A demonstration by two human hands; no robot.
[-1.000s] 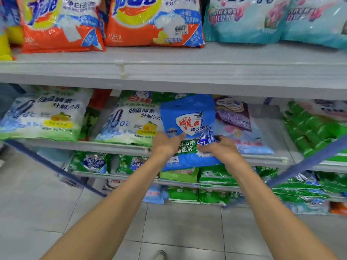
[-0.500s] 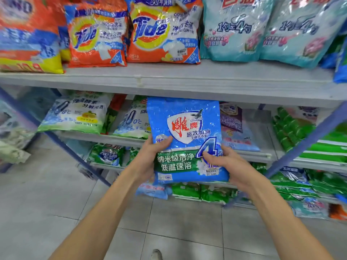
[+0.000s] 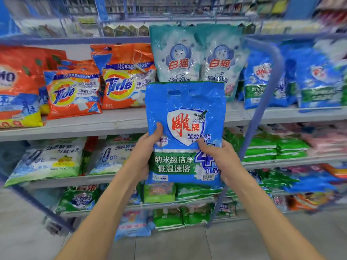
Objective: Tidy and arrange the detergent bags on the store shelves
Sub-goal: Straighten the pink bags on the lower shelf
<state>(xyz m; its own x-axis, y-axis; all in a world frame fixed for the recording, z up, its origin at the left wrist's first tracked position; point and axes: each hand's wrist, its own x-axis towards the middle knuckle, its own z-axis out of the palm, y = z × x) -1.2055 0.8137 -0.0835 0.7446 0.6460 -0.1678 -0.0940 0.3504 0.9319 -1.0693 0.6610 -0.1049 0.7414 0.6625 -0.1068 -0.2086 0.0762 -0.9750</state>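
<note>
I hold a blue detergent bag (image 3: 185, 132) with a red-lettered white shield and a green band upright in front of the shelves. My left hand (image 3: 148, 149) grips its left edge, thumb on the front. Its lower right side is held by my right hand (image 3: 218, 158), thumb across the front. The bag hangs in the air before the upper shelf (image 3: 116, 121), just below two teal bags (image 3: 195, 55). Matching blue bags (image 3: 262, 79) stand to the right on that shelf.
Orange Tide bags (image 3: 122, 77) stand on the upper shelf at left. White-green bags (image 3: 47, 158) lie on the shelf below, green packs (image 3: 266, 147) at right. A blue slanted upright (image 3: 262, 102) crosses the shelves right of the held bag. Grey tiled floor (image 3: 178, 244) lies underneath.
Both hands have lifted the blue bag from the lower shelf up to the level of the upper shelf. The view has tilted upward, showing the top shelves.
</note>
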